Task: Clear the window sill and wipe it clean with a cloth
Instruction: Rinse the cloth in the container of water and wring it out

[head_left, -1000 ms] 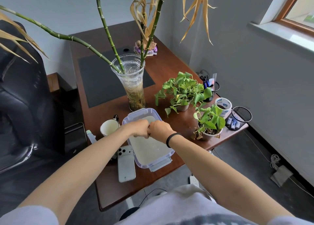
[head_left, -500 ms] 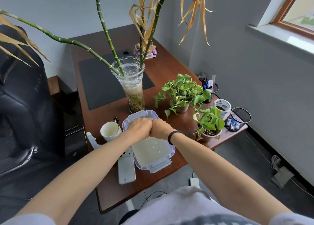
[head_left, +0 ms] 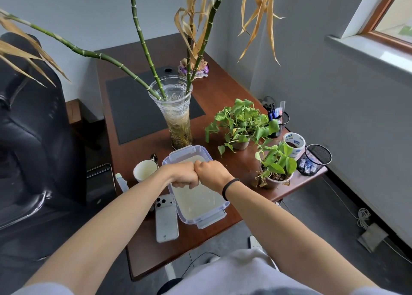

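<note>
Window sill (head_left: 370, 51) at upper right, bare along its visible stretch; clearing judged done, wiping not yet begun. Left hand (head_left: 185, 175) and right hand (head_left: 211, 174) were both clenched, knuckles touching, above a plastic tub (head_left: 191, 152) of cloudy water on the desk (head_left: 223, 89). No cloth showed, and whether the fists enclosed one could not be told; wringing was the likely step. Counted on the desk: two potted plants (head_left: 242, 121) (head_left: 277, 163), one glass vase (head_left: 176, 116), one mug (head_left: 145, 169), one phone (head_left: 166, 221), one tape roll (head_left: 293, 144), two mesh cups (head_left: 314, 159) (head_left: 279, 120).
</note>
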`<state>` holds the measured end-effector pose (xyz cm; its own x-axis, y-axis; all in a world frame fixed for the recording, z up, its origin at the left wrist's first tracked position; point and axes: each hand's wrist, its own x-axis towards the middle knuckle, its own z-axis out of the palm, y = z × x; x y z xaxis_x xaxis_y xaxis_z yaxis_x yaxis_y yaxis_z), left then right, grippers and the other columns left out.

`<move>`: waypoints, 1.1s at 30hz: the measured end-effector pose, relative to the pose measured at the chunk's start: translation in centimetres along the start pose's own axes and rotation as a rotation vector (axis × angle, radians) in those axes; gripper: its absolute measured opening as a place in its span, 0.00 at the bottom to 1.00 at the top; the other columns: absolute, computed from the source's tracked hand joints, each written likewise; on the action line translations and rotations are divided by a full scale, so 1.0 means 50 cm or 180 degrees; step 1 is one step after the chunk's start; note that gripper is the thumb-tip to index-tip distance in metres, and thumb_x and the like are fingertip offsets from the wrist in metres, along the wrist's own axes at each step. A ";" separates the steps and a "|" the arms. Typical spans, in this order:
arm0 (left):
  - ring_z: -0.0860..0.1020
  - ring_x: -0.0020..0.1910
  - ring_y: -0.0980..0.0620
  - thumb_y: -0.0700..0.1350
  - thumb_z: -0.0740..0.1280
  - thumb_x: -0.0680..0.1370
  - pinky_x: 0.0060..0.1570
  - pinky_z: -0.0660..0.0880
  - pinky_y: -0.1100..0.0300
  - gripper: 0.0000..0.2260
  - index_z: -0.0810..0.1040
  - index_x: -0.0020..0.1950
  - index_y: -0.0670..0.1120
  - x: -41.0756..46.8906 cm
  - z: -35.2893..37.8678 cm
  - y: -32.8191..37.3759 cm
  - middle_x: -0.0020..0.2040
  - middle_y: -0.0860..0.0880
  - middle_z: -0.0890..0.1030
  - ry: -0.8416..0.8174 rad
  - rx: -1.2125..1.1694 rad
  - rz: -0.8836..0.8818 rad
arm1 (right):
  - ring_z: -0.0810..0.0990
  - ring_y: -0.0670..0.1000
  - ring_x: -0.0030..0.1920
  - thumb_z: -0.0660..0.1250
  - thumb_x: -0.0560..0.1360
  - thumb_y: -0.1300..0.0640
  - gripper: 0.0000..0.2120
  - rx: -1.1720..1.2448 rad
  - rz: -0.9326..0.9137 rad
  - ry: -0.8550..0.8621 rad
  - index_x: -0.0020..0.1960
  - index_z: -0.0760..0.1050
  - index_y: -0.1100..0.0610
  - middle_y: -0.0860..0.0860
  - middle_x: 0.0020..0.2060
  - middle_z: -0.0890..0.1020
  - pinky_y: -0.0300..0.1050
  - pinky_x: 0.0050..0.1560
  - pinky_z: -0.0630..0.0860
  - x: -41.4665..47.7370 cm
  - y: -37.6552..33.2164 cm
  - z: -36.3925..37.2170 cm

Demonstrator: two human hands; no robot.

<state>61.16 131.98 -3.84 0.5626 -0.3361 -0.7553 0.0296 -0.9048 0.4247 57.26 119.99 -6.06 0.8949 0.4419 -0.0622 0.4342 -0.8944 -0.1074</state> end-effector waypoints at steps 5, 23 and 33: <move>0.53 0.24 0.53 0.33 0.61 0.66 0.27 0.51 0.65 0.16 0.57 0.27 0.48 -0.005 -0.004 -0.012 0.23 0.50 0.57 -0.0130 -0.0629 0.0041 | 0.80 0.62 0.43 0.57 0.77 0.64 0.07 -0.0143 -0.0190 0.0063 0.53 0.72 0.65 0.59 0.45 0.80 0.46 0.35 0.64 0.007 0.007 -0.010; 0.78 0.46 0.48 0.32 0.63 0.76 0.40 0.76 0.57 0.13 0.77 0.58 0.44 -0.005 -0.048 -0.030 0.54 0.42 0.80 0.1016 -0.2906 0.0770 | 0.77 0.54 0.45 0.76 0.67 0.61 0.22 0.4265 0.1249 -0.0436 0.56 0.68 0.56 0.59 0.50 0.77 0.47 0.48 0.77 0.042 0.091 -0.038; 0.77 0.45 0.54 0.46 0.72 0.73 0.45 0.71 0.59 0.05 0.80 0.46 0.47 -0.040 -0.079 -0.015 0.43 0.51 0.81 0.1197 -0.2354 0.1085 | 0.79 0.55 0.47 0.63 0.77 0.64 0.08 0.5204 0.1847 0.0640 0.54 0.78 0.61 0.59 0.48 0.81 0.51 0.51 0.77 0.044 0.094 -0.085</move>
<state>63.28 134.39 -0.66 0.8678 -0.3305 -0.3712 0.2630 -0.3282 0.9072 61.71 116.44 -2.51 0.9359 -0.0106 -0.3521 -0.3483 0.1204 -0.9296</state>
